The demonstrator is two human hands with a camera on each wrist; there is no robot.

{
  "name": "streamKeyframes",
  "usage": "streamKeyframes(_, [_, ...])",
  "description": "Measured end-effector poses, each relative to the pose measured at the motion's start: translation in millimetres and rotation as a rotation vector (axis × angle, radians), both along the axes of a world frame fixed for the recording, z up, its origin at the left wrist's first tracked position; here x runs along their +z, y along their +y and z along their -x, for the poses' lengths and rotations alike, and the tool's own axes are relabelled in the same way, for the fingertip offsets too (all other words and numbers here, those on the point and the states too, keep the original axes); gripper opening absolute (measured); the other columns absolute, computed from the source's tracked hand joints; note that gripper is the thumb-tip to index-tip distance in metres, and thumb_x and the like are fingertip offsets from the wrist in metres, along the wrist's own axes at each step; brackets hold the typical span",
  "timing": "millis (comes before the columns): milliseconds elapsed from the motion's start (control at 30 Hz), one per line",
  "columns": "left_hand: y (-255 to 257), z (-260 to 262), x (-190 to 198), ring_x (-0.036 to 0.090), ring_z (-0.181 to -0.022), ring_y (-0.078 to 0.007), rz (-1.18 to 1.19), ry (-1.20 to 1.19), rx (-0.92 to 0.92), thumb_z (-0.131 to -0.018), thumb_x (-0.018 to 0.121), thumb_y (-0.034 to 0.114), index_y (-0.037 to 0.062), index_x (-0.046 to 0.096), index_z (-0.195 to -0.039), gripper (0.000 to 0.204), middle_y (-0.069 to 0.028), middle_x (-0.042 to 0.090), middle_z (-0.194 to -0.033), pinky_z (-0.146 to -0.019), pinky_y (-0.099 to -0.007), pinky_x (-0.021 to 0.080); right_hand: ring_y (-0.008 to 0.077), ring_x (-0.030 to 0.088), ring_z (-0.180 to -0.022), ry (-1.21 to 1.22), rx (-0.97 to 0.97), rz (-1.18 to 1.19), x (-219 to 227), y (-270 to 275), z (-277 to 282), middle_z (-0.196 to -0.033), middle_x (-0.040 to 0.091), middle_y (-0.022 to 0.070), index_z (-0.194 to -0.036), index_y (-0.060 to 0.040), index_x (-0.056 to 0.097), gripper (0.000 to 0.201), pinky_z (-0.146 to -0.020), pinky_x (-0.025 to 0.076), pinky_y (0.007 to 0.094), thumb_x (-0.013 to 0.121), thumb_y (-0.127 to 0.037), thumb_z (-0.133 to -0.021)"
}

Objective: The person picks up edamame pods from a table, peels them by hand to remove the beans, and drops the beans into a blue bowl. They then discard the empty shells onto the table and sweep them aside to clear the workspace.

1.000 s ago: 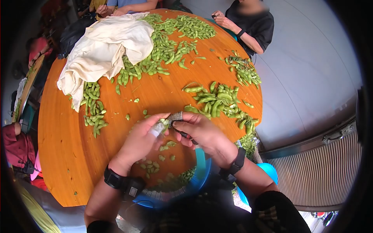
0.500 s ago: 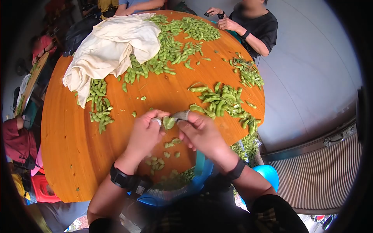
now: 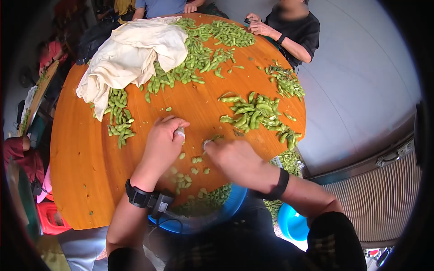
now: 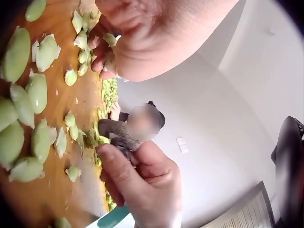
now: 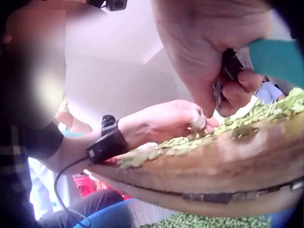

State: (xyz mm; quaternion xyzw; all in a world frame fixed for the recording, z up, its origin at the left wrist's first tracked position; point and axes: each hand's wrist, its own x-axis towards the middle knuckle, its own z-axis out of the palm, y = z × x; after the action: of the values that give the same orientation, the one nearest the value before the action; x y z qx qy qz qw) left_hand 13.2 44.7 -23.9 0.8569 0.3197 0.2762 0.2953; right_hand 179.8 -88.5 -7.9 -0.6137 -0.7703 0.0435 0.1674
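Beans (image 3: 184,180) lie loose on the near part of the table (image 3: 90,158), between the left hand (image 3: 160,147) and the right hand (image 3: 237,161) and a little nearer than both, with a few just left of the right fingers. More shelled ones sit in the blue basin (image 3: 240,198) at the near edge. The left hand is held over the table with its fingers curled in and a pale wrap (image 3: 180,132) at the thumb; a small green piece (image 4: 110,39) shows by its fingers, but whether it is gripped I cannot tell. The right hand is closed round a small dark tool (image 5: 231,66), with a teal strip (image 5: 278,57) beside it. Pods (image 3: 255,110) are heaped just beyond the right hand, with another pile (image 3: 287,83) farther off to the right. A white cloth (image 3: 131,49) lies on the far left, over part of the big far pile (image 3: 194,56). Half a second ago the two hands nearly met, with a green pod between their fingertips; now they are apart, the right one has turned over, and that pod is no longer between them. The loose beans and the heaps look much the same.
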Motion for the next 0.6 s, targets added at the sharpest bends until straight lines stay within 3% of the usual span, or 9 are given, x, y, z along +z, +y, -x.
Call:
streamKeyframes(67, [-1.8, 1.9, 5.4, 0.060, -0.097, -0.0286, -0.180, -0.007, -0.027, -0.081, 0.052, -0.004, -0.0009, 0.064, -0.103, 0.025, -0.0139, 0.064, -0.101, -0.081, -0.0323, 0.048, 0.0369, 0.063, -0.072, -0.136, -0.075, 0.014, 10.4, 4.5, -13.2, -0.075, 0.060, 0.0171, -0.090, -0.0032, 0.053, 0.012, -0.061, 0.052, 0.0443, 0.058, -0.010, -0.082])
streamKeyframes(100, [-1.5, 4.8, 7.6, 0.060, -0.097, -0.0286, -0.183, -0.005, -0.023, -0.081, 0.052, -0.004, -0.0009, 0.064, -0.103, 0.025, -0.0139, 0.064, -0.101, -0.081, -0.0323, 0.048, 0.0366, 0.065, -0.073, -0.159, -0.096, 0.018, 5.2, 12.1, -28.8, -0.078, 0.063, 0.0190, -0.093, 0.0019, 0.052, 0.015, -0.062, 0.053, 0.0437, 0.053, -0.002, -0.079])
streamKeyframes(200, [4.6, 17.1, 21.9, 0.060, -0.094, -0.0330, -0.282, -0.015, -0.027, -0.081, 0.053, -0.004, -0.0015, 0.064, -0.103, 0.024, -0.0149, 0.064, -0.102, -0.081, -0.0330, 0.048, 0.0371, 0.066, -0.077, -0.276, -0.344, 0.087, 1.3, 21.8, -76.4, -0.082, 0.066, 0.0209, -0.095, -0.0015, 0.056, 0.016, -0.065, 0.054, 0.0452, 0.051, -0.003, -0.080])
streamKeyframes(267, [6.4, 30.6, 35.4, 0.062, -0.091, -0.0288, -0.173, 0.114, 0.108, -0.083, 0.052, -0.003, -0.0016, 0.063, -0.106, 0.025, -0.0135, 0.066, -0.102, -0.083, -0.0311, 0.047, 0.0376, 0.066, -0.076, -0.236, -0.439, 0.000, -3.0, 19.5, -107.6, -0.082, 0.066, 0.0207, -0.094, -0.0033, 0.057, 0.014, -0.066, 0.054, 0.0459, 0.051, -0.004, -0.082])
streamKeyframes(300, [9.5, 33.4, 39.0, 0.062, -0.091, -0.0288, -0.184, 0.118, 0.116, -0.083, 0.052, -0.003, -0.0016, 0.063, -0.106, 0.025, -0.0135, 0.066, -0.102, -0.083, -0.0311, 0.047, 0.0382, 0.066, -0.077, -0.220, -0.474, -0.012, -1.5, 16.8, -116.3, -0.082, 0.066, 0.0212, -0.093, -0.0029, 0.057, 0.012, -0.067, 0.054, 0.0468, 0.050, -0.004, -0.082])
streamKeyframes(367, [16.1, 38.7, 45.4, 0.063, -0.089, -0.0229, 0.077, 0.005, 0.112, -0.087, 0.052, -0.002, -0.0008, 0.063, -0.108, 0.024, -0.0108, 0.067, -0.100, -0.085, -0.0289, 0.047, 0.0353, 0.067, -0.075, -0.286, -0.521, -0.020, -10.6, 13.1, -132.9, -0.082, 0.066, 0.0200, -0.093, -0.0026, 0.057, 0.012, -0.064, 0.055, 0.0438, 0.051, -0.004, -0.082])
streamKeyframes(433, [36.9, 38.5, 26.0, 0.061, -0.094, -0.0181, 0.117, 0.043, 0.117, -0.090, 0.051, -0.001, 0.0008, 0.062, -0.112, 0.025, -0.0091, 0.066, -0.104, -0.087, -0.0280, 0.046, 0.0331, 0.068, -0.073, -0.369, -0.521, -0.060, -22.6, 11.4, -126.3, -0.083, 0.065, 0.0189, -0.093, -0.0025, 0.056, 0.012, -0.062, 0.056, 0.0414, 0.051, -0.003, -0.082])
streamKeyframes(533, [56.4, 25.8, 5.1, 0.059, -0.106, -0.0226, 0.059, 0.062, -0.044, -0.089, 0.051, -0.002, 0.0020, 0.058, -0.120, 0.033, -0.0135, 0.061, -0.120, -0.094, -0.0288, 0.044, 0.0290, 0.068, -0.071, -0.455, -0.511, -0.135, -30.6, 7.4, -126.4, -0.084, 0.063, 0.0167, -0.095, -0.0025, 0.055, 0.014, -0.059, 0.056, 0.0372, 0.052, -0.002, -0.081])
streamKeyframes(600, [62.4, 17.7, -10.2, 0.058, -0.110, -0.0246, -0.011, 0.050, -0.085, -0.088, 0.051, -0.004, 0.0020, 0.058, -0.120, 0.034, -0.0141, 0.061, -0.121, -0.096, -0.0289, 0.043, 0.0280, 0.067, -0.069, -0.438, -0.481, -0.169, -34.0, 5.1, -127.5, -0.085, 0.061, 0.0154, -0.096, -0.0022, 0.054, 0.016, -0.058, 0.056, 0.0363, 0.052, -0.001, -0.080])
